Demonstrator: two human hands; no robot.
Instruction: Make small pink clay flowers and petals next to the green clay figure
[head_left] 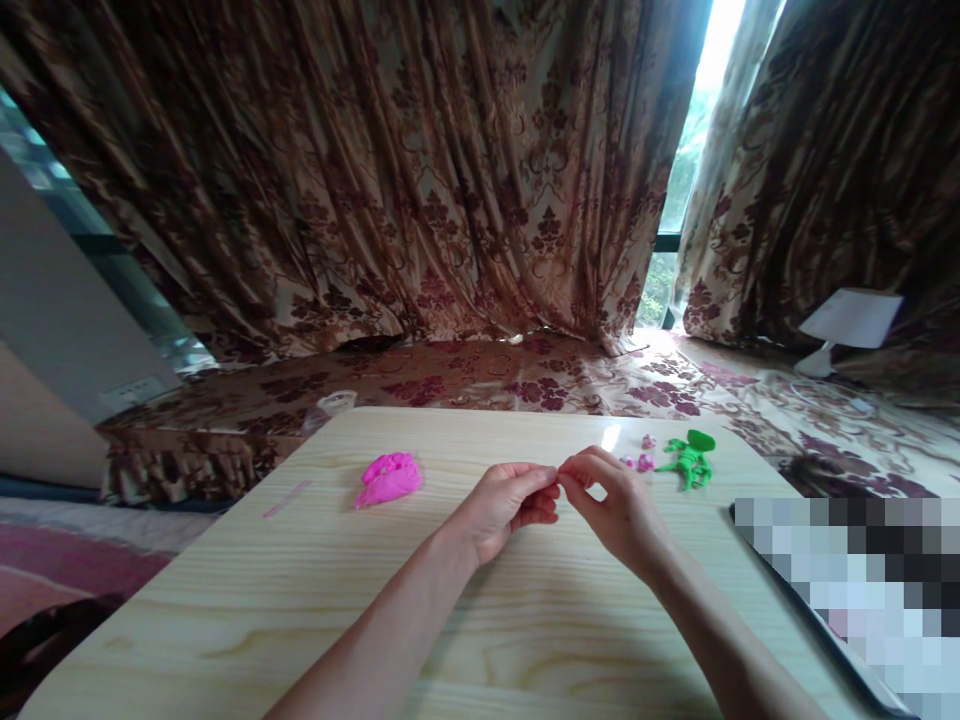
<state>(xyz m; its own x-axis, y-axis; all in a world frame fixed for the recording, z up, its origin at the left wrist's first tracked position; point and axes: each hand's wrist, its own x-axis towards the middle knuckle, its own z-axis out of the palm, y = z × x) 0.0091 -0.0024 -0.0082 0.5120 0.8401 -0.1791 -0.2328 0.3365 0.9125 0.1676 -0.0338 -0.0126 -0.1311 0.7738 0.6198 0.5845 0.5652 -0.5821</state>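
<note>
Lying just beyond the right hand, the small pink pieces look light and perhaps soft, so a gentle pinch at their edges would suit. They sit outside the grip: the left hand and right, each pinched together, meet at the tips over the table; anything tiny between them cannot be made out. Beside the pieces is a spindly green figure; well left lies a pink bundle.

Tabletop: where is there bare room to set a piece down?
Widest: the table's near left, bordered by the pink strip, pink lump and left arm. Smaller: between the lump and the left hand, and between the two arms. Crowded: far right, where the green figure and pink bits lie close to the right hand.
</note>
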